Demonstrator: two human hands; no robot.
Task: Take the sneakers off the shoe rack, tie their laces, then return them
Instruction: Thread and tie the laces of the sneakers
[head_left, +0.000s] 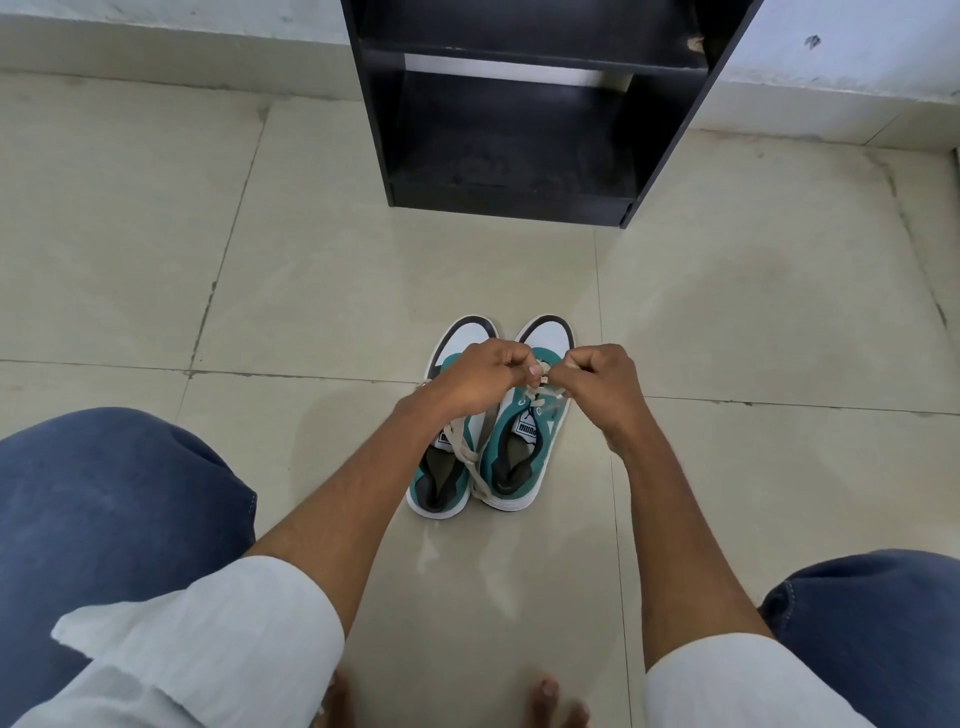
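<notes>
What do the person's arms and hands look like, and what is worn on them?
Both forearms are bare. The left sleeve and the right sleeve are white cloth with a faint ribbed texture, pushed up toward the elbows. The left hand and the right hand wear no gloves; no ring, watch or bracelet shows.

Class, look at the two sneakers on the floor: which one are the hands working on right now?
The right sneaker: both hands pinch its laces above its tongue. The left sneaker has loose laces trailing, with no hand gripping them.
</notes>
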